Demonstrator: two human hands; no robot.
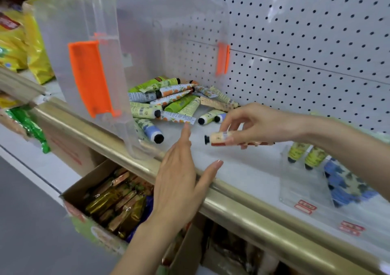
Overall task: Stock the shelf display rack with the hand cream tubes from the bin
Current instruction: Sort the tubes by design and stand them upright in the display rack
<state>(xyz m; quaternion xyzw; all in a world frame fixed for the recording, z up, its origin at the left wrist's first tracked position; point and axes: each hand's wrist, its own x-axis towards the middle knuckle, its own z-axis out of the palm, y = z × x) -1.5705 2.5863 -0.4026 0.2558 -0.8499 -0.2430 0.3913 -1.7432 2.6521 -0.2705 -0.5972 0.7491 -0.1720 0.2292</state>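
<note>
A clear plastic bin (88, 21) with orange latches lies tipped on its side on the white shelf (242, 169). Several hand cream tubes (173, 99) with black caps spill from its mouth. My right hand (259, 124) pinches a peach tube (219, 138) just above the shelf, cap pointing left. My left hand (181, 181) hovers flat over the shelf's front edge, fingers apart, holding nothing. At the right stands a clear display rack (304, 188) with two green tubes (306, 154) and blue-patterned tubes (346, 184) in it, partly hidden by my right forearm.
A white pegboard wall (306, 42) backs the shelf. A gold rail (242, 205) runs along its front edge. Below it sits an open cardboard box (114, 200) of wrapped snacks. Yellow bags (23, 42) stand at the far left. Red price tags (306, 207) lie near the rack.
</note>
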